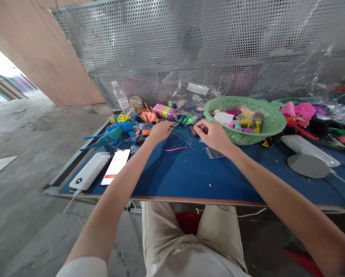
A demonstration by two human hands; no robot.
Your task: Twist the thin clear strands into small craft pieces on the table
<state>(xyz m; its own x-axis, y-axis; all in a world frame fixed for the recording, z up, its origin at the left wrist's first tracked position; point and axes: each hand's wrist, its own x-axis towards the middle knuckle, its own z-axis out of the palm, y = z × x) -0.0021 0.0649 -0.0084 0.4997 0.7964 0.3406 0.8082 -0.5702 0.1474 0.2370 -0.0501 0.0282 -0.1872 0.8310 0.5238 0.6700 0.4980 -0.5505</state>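
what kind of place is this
Likely a toy packing or assembly workbench: a blue-topped table strewn with rubbery toy lizards, a green basket of bagged toys, and a perforated metal partition behind.

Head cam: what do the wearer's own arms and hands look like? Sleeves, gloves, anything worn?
Both forearms are bare from the hands up to near the shoulders. The left hand and right hand wear no gloves, and no rings, watch or wristband are visible. A white short sleeve shows at the left upper arm; the right sleeve lies out of frame. No cables or markings show on either arm.
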